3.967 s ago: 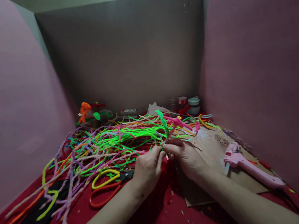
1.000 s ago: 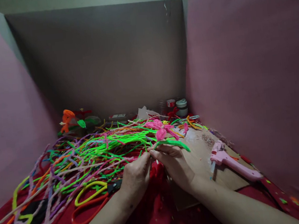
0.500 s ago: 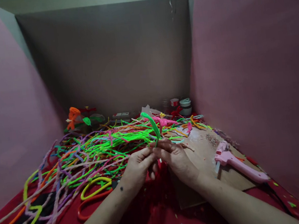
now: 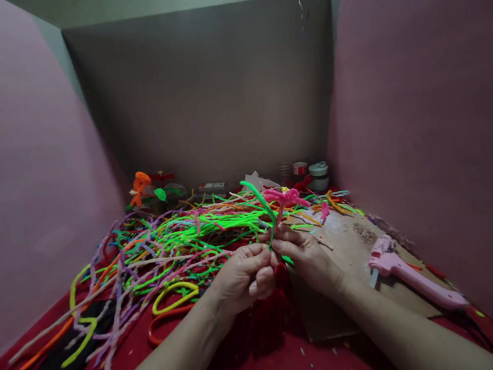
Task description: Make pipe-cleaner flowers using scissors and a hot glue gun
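In front of me I hold a pink pipe-cleaner flower point(image 4: 292, 197) with a small yellow centre, its head tilted up and away to the right. A green pipe cleaner point(image 4: 260, 196) bent like a long leaf rises beside its stem. My right hand point(image 4: 312, 257) is closed around the stem, thumb and fingers pinching where the green piece meets it. Touching it from the left, my left hand point(image 4: 245, 274) pinches the lower part of the green pipe cleaner, fingers curled. The fingers hide the exact joint.
Many loose pipe cleaners point(image 4: 215, 224) spread over the red cloth point(image 4: 266, 361). Scissors point(image 4: 175, 300) lie by my left forearm. On cardboard point(image 4: 342, 239) at the right rests a pink glue gun point(image 4: 412, 276). An orange pipe-cleaner flower point(image 4: 140, 186) and a lidded container point(image 4: 319, 175) stand at the back.
The view has shifted, so everything sits further right. The pink flower now shows more clearly beside the green piece. My left hand has turned, with its curled fingers more in sight.
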`<control>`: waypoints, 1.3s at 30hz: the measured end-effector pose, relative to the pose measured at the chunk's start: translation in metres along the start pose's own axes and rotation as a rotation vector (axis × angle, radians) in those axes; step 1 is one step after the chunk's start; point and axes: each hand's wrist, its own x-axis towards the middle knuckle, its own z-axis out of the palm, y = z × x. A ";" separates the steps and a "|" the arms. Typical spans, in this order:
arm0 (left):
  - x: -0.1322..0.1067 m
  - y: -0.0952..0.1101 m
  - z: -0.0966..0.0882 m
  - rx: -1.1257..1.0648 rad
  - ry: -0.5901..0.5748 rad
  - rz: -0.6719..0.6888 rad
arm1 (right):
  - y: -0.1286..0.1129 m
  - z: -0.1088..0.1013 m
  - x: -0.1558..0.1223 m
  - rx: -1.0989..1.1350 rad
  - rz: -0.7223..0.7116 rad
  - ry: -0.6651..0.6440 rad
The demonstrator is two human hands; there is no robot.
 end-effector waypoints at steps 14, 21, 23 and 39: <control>-0.002 0.006 0.011 0.549 0.234 0.156 | 0.002 0.005 -0.002 0.277 0.087 0.056; -0.003 -0.010 0.004 1.471 0.510 0.534 | 0.001 0.010 -0.006 0.063 0.027 0.214; -0.002 -0.009 0.003 1.465 0.499 0.534 | 0.000 0.010 -0.006 -0.017 0.027 0.206; -0.002 0.005 0.006 0.136 0.125 0.069 | -0.014 0.006 -0.011 -0.254 -0.139 0.004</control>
